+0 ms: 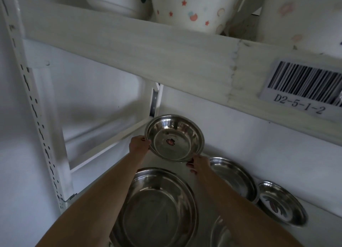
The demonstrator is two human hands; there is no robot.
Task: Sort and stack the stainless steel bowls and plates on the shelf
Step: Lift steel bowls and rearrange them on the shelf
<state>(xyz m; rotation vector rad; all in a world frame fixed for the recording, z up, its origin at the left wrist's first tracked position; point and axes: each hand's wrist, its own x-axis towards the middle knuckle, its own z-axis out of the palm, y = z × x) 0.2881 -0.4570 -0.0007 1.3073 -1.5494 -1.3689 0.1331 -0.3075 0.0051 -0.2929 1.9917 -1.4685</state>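
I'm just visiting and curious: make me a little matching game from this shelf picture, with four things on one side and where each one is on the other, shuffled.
Things:
1. steel bowl with a red sticker
2. largest steel plate
3. barcode label
4. star-patterned ceramic pot

Places:
A. stuck on the front edge of the upper shelf board
B. lying on the lower shelf, between the person's forearms
C. held at its rim by the left hand and right hand
D. standing on the upper shelf

Pairs: 1-C, 2-B, 3-A, 4-D
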